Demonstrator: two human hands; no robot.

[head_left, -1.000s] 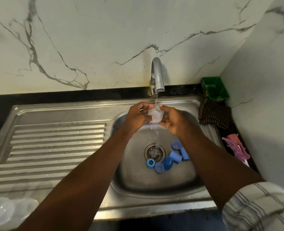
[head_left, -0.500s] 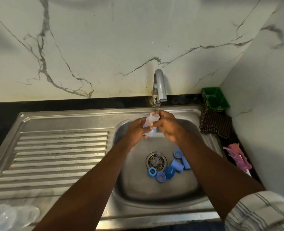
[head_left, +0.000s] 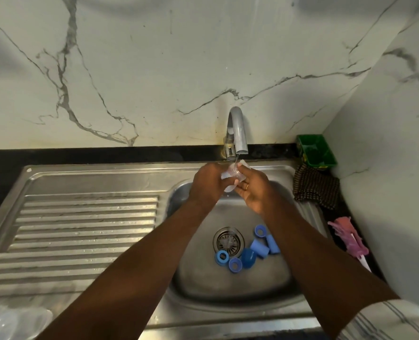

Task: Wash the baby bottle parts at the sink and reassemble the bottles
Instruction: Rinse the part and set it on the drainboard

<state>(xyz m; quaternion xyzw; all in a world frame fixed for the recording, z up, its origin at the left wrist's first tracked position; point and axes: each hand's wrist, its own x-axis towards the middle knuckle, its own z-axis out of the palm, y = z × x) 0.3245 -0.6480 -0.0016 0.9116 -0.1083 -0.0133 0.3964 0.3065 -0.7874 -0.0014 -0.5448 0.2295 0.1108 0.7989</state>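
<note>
Rinse step in hand: clear bottle part (head_left: 231,177) sits under thin stream from faucet (head_left: 237,128), upper centre of frame, over sink (head_left: 240,315) basin. Left hand (head_left: 207,184) curls round its left side, right hand (head_left: 253,190) wraps it from the right w/ bent fingers; both grip it. Blue rings & caps (head_left: 249,251) lie clustered just right of drain (head_left: 228,241), lower centre, prob. not yet washed. Clear pieces (head_left: 12,320) rest at lower left corner. Next, I'd judge: turn part so water reaches inside, set it w/ the clear pieces, then pick a blue one. Wet plastic calls for firm grip.

home kitchen: steel sink (head_left: 93,177), marble wall (head_left: 179,57)
</note>
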